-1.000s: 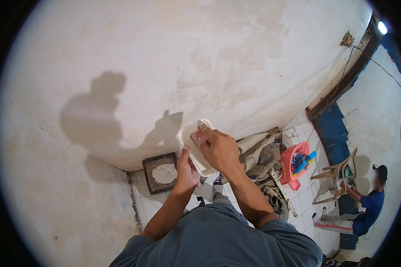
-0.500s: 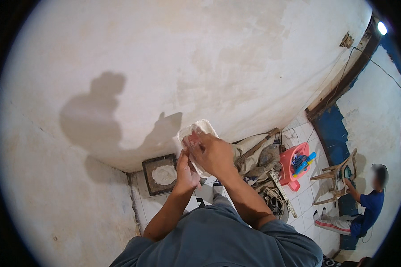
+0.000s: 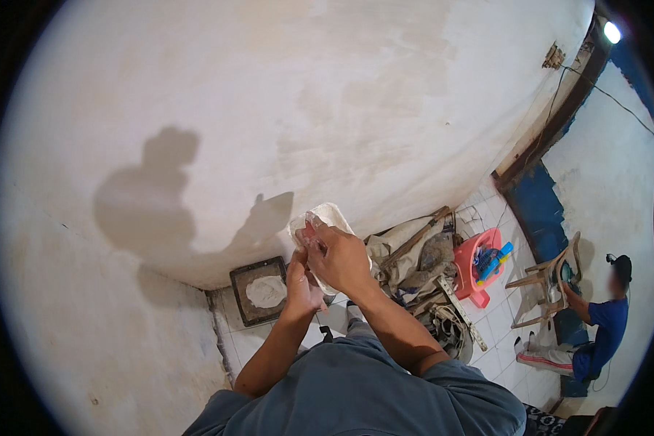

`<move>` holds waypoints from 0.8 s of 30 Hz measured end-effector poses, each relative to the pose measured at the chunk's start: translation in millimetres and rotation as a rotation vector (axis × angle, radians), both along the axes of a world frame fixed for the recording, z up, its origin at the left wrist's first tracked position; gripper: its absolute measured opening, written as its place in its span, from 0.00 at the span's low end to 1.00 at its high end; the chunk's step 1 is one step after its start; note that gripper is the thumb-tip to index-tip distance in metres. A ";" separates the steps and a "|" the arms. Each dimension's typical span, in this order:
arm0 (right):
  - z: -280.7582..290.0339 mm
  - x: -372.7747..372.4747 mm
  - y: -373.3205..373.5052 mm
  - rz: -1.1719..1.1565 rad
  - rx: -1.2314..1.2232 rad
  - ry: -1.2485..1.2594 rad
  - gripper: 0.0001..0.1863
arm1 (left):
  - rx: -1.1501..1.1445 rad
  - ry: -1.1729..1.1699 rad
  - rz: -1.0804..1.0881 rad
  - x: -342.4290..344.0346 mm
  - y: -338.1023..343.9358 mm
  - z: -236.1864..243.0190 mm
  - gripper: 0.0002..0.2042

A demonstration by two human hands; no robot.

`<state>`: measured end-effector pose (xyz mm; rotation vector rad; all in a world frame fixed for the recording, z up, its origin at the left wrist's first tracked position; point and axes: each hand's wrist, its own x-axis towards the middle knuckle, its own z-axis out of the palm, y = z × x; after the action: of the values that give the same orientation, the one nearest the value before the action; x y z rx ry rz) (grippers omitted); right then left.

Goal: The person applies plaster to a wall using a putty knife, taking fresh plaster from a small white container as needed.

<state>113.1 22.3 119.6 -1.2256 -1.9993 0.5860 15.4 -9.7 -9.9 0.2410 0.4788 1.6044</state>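
The white container (image 3: pixel 336 216) sits between the left hand (image 3: pixel 304 285) and the right hand (image 3: pixel 340 256), in front of a pale wall (image 3: pixel 269 94) rising beyond them. A heap of cloth and gear (image 3: pixel 418 251) lies right of the hands, a pink tub (image 3: pixel 463 260) farther right. Left of the left hand, a dark tray (image 3: pixel 257 316) carries white material (image 3: pixel 267 292). The left hand clasps the container; the right hand's fingers curl over its inside, their grip unclear.
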 end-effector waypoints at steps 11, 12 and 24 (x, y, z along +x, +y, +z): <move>13.4 26.2 -0.3 -0.069 0.285 0.212 0.25 | -0.094 -0.021 -0.020 -3.7 -9.5 32.5 0.24; 8.1 27.0 0.3 -0.068 0.285 0.212 0.25 | -0.107 -0.011 -0.020 -5.2 -9.7 31.2 0.25; -51.6 60.6 36.1 -0.175 -0.420 0.967 0.17 | -0.116 -0.002 0.003 -11.8 -9.6 37.4 0.27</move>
<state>173.7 58.4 68.0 -1.0238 -0.9730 1.2566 3.6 -19.2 27.5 0.1515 0.5693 1.5742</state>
